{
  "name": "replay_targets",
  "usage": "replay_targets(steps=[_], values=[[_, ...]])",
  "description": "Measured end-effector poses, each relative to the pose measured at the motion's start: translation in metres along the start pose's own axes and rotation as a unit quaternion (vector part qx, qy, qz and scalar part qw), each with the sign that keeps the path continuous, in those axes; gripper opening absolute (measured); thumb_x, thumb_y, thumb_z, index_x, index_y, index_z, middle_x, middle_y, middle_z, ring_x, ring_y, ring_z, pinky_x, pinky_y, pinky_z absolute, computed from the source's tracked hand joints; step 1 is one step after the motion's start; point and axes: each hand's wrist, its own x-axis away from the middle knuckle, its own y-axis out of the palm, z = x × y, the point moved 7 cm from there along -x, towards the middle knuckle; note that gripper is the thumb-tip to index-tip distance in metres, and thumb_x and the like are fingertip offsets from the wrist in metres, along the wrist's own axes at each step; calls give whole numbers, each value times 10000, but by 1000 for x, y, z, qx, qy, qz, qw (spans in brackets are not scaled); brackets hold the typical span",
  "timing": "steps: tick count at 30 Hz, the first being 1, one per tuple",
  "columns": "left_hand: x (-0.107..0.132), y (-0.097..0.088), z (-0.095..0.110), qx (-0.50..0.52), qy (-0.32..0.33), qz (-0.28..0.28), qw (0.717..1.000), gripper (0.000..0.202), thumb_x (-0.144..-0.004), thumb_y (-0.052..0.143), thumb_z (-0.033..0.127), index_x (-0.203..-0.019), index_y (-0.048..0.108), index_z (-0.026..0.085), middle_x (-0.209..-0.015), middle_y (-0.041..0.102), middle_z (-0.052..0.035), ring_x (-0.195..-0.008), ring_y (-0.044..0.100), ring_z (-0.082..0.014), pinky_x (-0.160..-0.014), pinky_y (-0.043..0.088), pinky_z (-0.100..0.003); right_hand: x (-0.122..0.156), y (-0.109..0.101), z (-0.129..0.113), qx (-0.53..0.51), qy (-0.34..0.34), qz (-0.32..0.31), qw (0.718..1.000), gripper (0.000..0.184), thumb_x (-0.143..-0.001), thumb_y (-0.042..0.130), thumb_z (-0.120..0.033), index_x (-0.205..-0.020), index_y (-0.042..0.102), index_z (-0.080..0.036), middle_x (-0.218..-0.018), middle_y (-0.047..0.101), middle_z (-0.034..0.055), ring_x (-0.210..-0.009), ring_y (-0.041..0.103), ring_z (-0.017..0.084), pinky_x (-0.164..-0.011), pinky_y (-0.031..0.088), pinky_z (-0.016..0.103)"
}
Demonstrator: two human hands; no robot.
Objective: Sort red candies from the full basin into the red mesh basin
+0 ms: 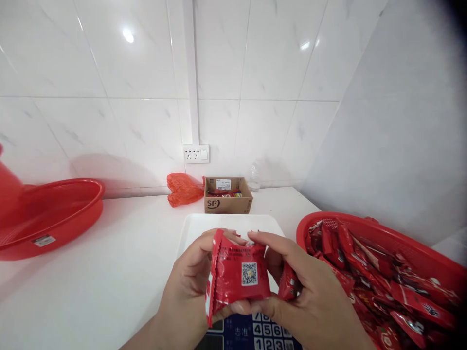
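My left hand [189, 274] and right hand [310, 282] clamp a red packet [233, 274] over the near side of the scale [199, 224], partly hiding its keypad [268, 331]. My right hand also half covers a second packet [288, 283], print unreadable.

Head-worn view, facing forward and down, hands [315, 291] close, tiled wall [146, 73] beyond

1 wall plate [196, 154] with outlets [192, 154] and 1 switch [204, 154] is mounted on the tiled wall [142, 63], below 1 vertical conduit [191, 73]. 1 orange plastic bag [184, 189] lies beside 1 cardboard box [233, 206] marked "SF".
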Motion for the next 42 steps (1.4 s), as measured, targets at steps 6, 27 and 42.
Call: replay_targets(steps=[6, 27, 42], values=[[-1, 4, -1, 35, -7, -34, 999, 403, -689, 847, 249, -1054, 696, 328, -951, 730, 0, -783, 685, -129, -717, 573, -181, 4, -6, 0, 64, -21, 21, 998, 509, -739, 770, -391, -1220, 606, -357, -732, 685, -49, -526, 599, 112, -438, 492, 176], [2, -4, -9, -39, -5, -18, 999, 336, -789, 767, 234, -1089, 700, 370, -1014, 728, 22, -858, 658, -119, -770, 530, -164, -1, 5, 6, 12, -6, -58, 998, 359, -814, 659, -252, -1163, 638, -331, -827, 728, -32, -610, 641, 118, -485, 470, 187], [-3, -8, -9, -103, 0, -19, 995, 330, -878, 657, 218, -1163, 656, 385, -1243, 622, -1, -1129, 589, -194, -948, 502, -277, -9, -2, 0, 2, -31, 23, 999, 326, -791, 644, -191, -1104, 677, -277, -675, 658, -63, -492, 526, 82, -432, 401, 168]])
